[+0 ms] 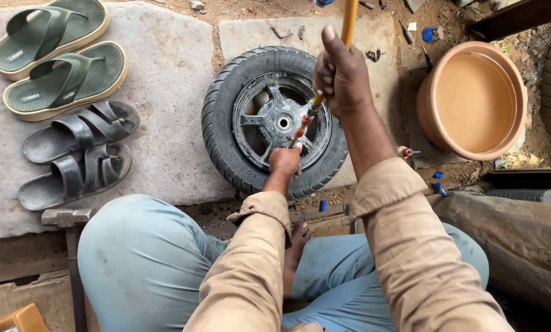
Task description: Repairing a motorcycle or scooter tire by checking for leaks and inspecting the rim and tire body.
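We are sitting on the ground with a wheel lying flat on a stone slab just ahead of our knees; its black tyre is ringing a dark spoked rim, and the rim is looking wet near the top. Our right hand is closing around an orange hose above the wheel's right side, thumb pointing up along it; a thin nozzle with red marks is running down from that fist toward the rim. Our left hand is curling shut at the nozzle's lower end, over the near edge of the rim; we cannot tell whether it is pinching the nozzle tip or something on the rim. To the left, two green sandals and two black sandals are lying on the slab, well apart from the wheel; a tan basin of muddy water is standing on the dirt to the right; a hammer is resting beside our left knee.
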